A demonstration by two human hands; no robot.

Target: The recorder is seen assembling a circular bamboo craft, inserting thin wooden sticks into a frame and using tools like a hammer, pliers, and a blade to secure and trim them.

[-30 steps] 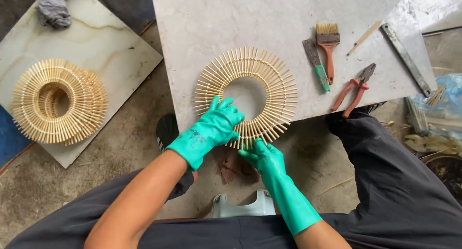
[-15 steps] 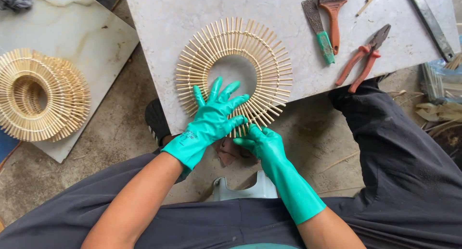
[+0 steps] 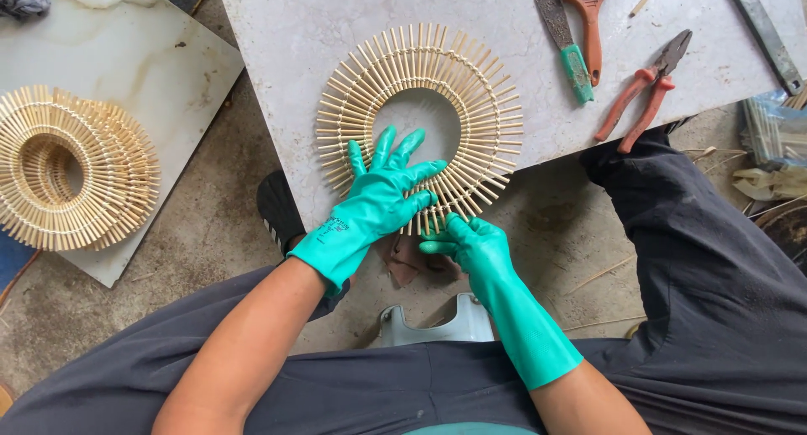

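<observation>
Our left hand (image 3: pixel 382 195) lies flat with fingers spread on the bamboo stick ring (image 3: pixel 420 120) at its seven o'clock, near the desk (image 3: pixel 286 31) edge; our right hand (image 3: pixel 471 243) pinches stick ends at six o'clock. It looks light, brittle; best supported under the inner band.

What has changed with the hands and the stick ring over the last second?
The left hand has spread flat over the bamboo stick ring, its fingers reaching further toward the central hole. The right hand stays pinching the ring's near edge at the slab rim. The ring, the pliers, the brushes and the stacked rings lie as before.
</observation>
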